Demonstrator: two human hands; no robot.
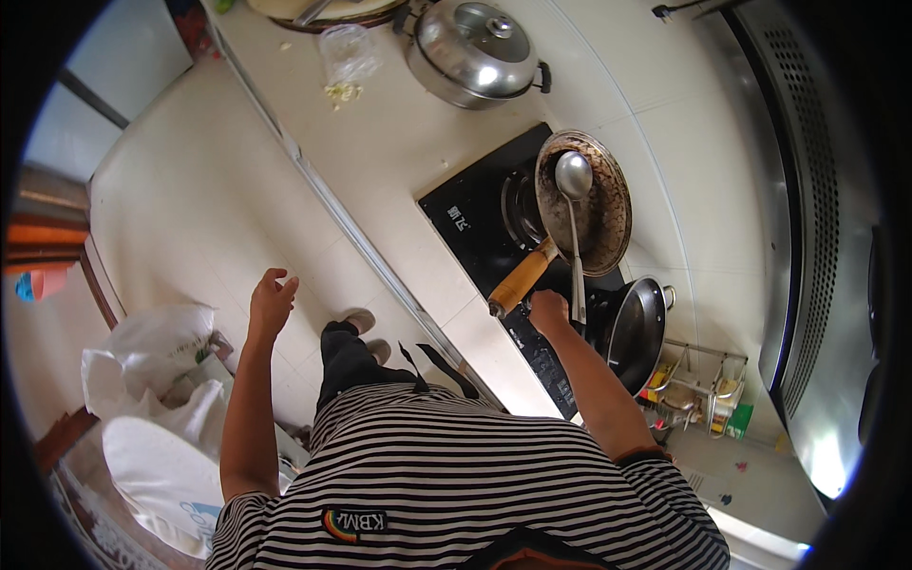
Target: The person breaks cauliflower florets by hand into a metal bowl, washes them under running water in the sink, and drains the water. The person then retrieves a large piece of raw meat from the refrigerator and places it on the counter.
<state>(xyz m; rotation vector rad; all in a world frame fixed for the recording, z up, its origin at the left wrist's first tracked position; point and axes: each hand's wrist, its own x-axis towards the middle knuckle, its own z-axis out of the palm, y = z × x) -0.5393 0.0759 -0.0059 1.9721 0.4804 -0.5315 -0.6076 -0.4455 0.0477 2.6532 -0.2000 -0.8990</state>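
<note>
My right hand (548,311) is curled low at the front edge of the black glass gas hob (463,206), just beside a wok's wooden handle (524,278). Its fingertips and whatever lies under them are hidden. That wok (602,221), browned inside, rests on the far burner with a steel ladle (574,177) lying in it, the ladle's handle reaching back past my knuckles. A black frying pan (636,335) sits on the nearer burner, partly behind my forearm. Out over the floor, my left hand (273,303) hangs with fingers apart, holding nothing.
On the counter stand a lidded steel pot (474,57), a clear plastic bag (349,53) and food scraps (343,92). A wire rack (705,385) of seasonings is beyond the frying pan. White bags (153,363) are at my left. The range hood (805,214) overhangs the right.
</note>
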